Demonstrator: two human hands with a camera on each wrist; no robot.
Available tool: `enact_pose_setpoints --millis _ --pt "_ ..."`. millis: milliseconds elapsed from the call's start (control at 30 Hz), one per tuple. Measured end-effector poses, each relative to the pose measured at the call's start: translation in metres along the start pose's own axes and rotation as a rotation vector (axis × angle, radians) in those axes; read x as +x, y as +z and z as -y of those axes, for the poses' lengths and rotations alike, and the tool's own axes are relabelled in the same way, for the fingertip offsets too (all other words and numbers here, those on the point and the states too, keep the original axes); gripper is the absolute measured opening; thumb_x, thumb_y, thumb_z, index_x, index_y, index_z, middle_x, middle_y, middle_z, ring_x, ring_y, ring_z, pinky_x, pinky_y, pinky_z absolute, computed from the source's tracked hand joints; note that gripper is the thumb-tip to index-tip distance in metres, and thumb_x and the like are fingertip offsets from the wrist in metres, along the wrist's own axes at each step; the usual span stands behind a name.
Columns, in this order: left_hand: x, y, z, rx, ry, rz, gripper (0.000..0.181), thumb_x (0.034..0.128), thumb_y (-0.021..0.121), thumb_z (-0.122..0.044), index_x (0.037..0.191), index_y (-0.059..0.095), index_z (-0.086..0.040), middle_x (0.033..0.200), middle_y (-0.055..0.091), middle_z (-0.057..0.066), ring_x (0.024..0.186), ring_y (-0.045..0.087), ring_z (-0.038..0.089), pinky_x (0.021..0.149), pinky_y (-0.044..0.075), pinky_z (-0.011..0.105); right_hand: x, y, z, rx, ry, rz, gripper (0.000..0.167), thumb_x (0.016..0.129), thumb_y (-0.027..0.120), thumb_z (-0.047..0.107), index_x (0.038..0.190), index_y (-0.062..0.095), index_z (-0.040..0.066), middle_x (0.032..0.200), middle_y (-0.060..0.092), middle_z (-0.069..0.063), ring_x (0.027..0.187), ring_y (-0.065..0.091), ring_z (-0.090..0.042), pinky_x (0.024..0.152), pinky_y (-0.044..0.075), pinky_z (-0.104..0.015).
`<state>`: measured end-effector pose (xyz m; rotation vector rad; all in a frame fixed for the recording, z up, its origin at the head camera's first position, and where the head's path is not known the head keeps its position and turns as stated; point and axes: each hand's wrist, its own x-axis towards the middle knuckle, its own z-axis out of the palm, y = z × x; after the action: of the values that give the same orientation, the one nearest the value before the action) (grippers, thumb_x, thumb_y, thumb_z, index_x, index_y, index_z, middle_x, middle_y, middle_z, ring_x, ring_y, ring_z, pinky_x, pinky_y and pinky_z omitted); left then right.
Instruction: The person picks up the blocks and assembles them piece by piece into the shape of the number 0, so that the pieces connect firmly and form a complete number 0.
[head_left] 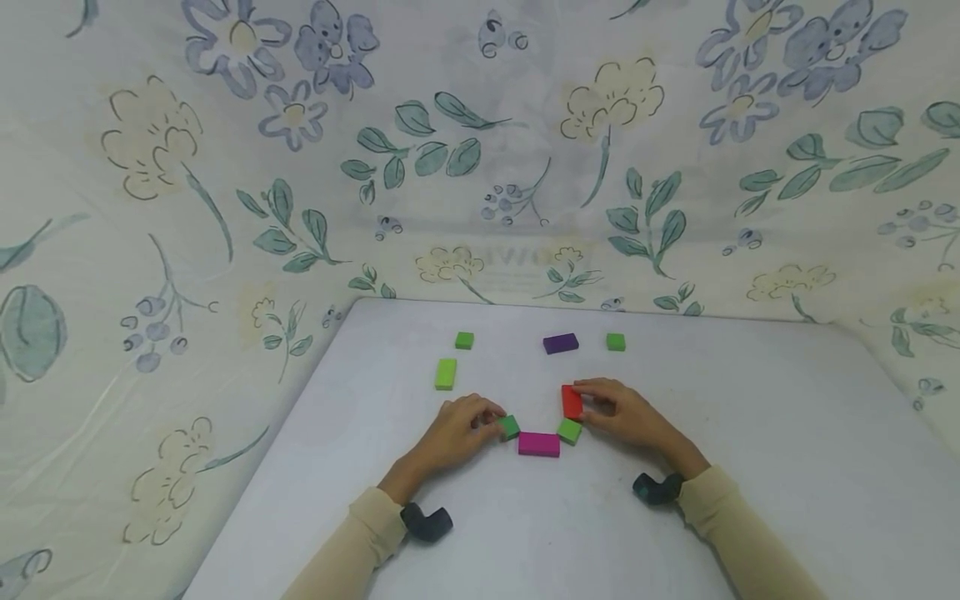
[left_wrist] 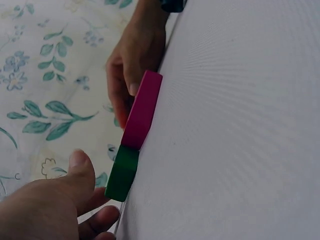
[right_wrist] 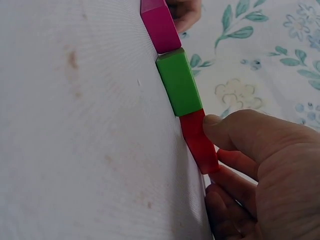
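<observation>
My left hand (head_left: 461, 429) is at a dark green block (head_left: 509, 427); its fingertips are close against the block, while the thumb stands apart from it in the left wrist view. A magenta block (head_left: 539, 444) lies beside the dark green one, touching it at a corner. On its other side sits a light green block (head_left: 569, 432). My right hand (head_left: 626, 412) pinches a red block (head_left: 572, 402) between thumb and fingers. The red block meets the light green block (right_wrist: 180, 82) end to end in the right wrist view. Together these blocks form a curved row.
Farther back on the white table (head_left: 375, 533) lie a yellow-green block (head_left: 446, 374), a small green block (head_left: 465, 340), a purple block (head_left: 561, 343) and another small green block (head_left: 616, 342). Flower-patterned cloth (head_left: 525, 167) hangs behind the table.
</observation>
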<state>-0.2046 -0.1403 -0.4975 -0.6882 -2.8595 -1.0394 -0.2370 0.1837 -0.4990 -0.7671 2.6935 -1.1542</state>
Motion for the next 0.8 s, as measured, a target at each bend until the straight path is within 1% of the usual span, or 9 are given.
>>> enact_pose_setpoints --millis 167,233,300,400,467,567,667,767,800 --pt "-0.001 -0.006 0.000 -0.093 -0.028 0.006 0.022 0.0994 0.063 -0.026 0.120 0.066 -0.018 0.098 0.063 -0.008 0.088 0.054 0.007 0.080 0.047 0.025 -0.002 0.001 0.000 -0.005 0.025 0.009 0.052 0.091 0.073 0.020 0.141 0.058 0.018 0.146 0.055 -0.010 0.130 0.055 -0.031 0.105 0.050 -0.049" --pt "-0.001 -0.012 0.000 -0.112 -0.054 0.003 0.023 0.0998 0.062 -0.025 0.121 0.066 -0.018 0.101 0.063 -0.006 0.092 0.056 0.009 0.081 0.051 0.026 -0.002 0.001 0.001 0.004 0.019 0.010 0.052 0.091 0.073 0.020 0.141 0.058 0.018 0.146 0.055 -0.010 0.131 0.054 -0.032 0.105 0.049 -0.050" --pt "-0.002 -0.020 0.001 -0.116 -0.089 -0.015 0.023 0.0993 0.063 -0.024 0.122 0.066 -0.018 0.103 0.063 -0.004 0.096 0.057 0.012 0.083 0.052 0.030 -0.002 0.002 0.001 0.008 0.012 0.012 0.052 0.091 0.073 0.020 0.141 0.058 0.018 0.146 0.055 -0.010 0.131 0.054 -0.031 0.105 0.050 -0.049" --pt "0.002 -0.036 0.006 -0.094 -0.146 -0.046 0.025 0.0986 0.064 -0.024 0.123 0.066 -0.018 0.106 0.064 -0.003 0.101 0.058 0.016 0.088 0.051 0.034 -0.001 -0.001 0.001 0.019 0.003 0.009 0.052 0.091 0.073 0.021 0.140 0.058 0.016 0.146 0.054 -0.012 0.131 0.054 -0.033 0.105 0.049 -0.050" --pt "0.005 -0.047 0.012 -0.072 -0.161 -0.067 0.027 0.0978 0.065 -0.022 0.124 0.065 -0.015 0.108 0.065 0.001 0.104 0.059 0.019 0.091 0.051 0.038 -0.001 -0.001 0.001 0.018 0.006 0.014 0.052 0.091 0.073 0.022 0.140 0.058 0.016 0.146 0.054 -0.012 0.131 0.053 -0.033 0.105 0.049 -0.051" --pt "0.010 -0.063 0.021 -0.032 -0.177 -0.072 0.033 0.0960 0.067 -0.020 0.127 0.063 -0.011 0.114 0.066 0.007 0.110 0.060 0.026 0.096 0.050 0.045 -0.001 -0.001 0.001 0.022 0.000 0.011 0.052 0.091 0.074 0.022 0.140 0.059 0.016 0.146 0.055 -0.011 0.131 0.053 -0.033 0.106 0.048 -0.051" --pt "0.015 -0.076 0.030 -0.012 -0.236 -0.037 0.045 0.0948 0.069 -0.024 0.136 0.057 -0.010 0.131 0.062 0.011 0.123 0.056 0.032 0.105 0.047 0.050 -0.001 -0.001 0.000 0.017 -0.022 0.004 0.051 0.091 0.073 0.022 0.139 0.059 0.015 0.145 0.055 -0.012 0.130 0.054 -0.034 0.106 0.048 -0.052" --pt "0.019 -0.085 0.038 0.006 -0.326 0.035 0.062 0.0939 0.070 -0.031 0.148 0.045 -0.012 0.150 0.047 0.014 0.140 0.043 0.037 0.114 0.038 0.056 -0.001 -0.001 0.000 0.028 -0.023 0.002 0.050 0.091 0.073 0.022 0.139 0.059 0.014 0.145 0.056 -0.012 0.131 0.054 -0.034 0.106 0.047 -0.053" --pt "0.020 -0.087 0.040 0.014 -0.345 0.061 0.068 0.0934 0.070 -0.033 0.151 0.041 -0.012 0.155 0.042 0.015 0.144 0.038 0.038 0.116 0.034 0.057 -0.001 -0.001 0.000 0.031 -0.020 0.004 0.051 0.091 0.073 0.022 0.139 0.059 0.014 0.145 0.055 -0.012 0.132 0.053 -0.034 0.107 0.047 -0.053"
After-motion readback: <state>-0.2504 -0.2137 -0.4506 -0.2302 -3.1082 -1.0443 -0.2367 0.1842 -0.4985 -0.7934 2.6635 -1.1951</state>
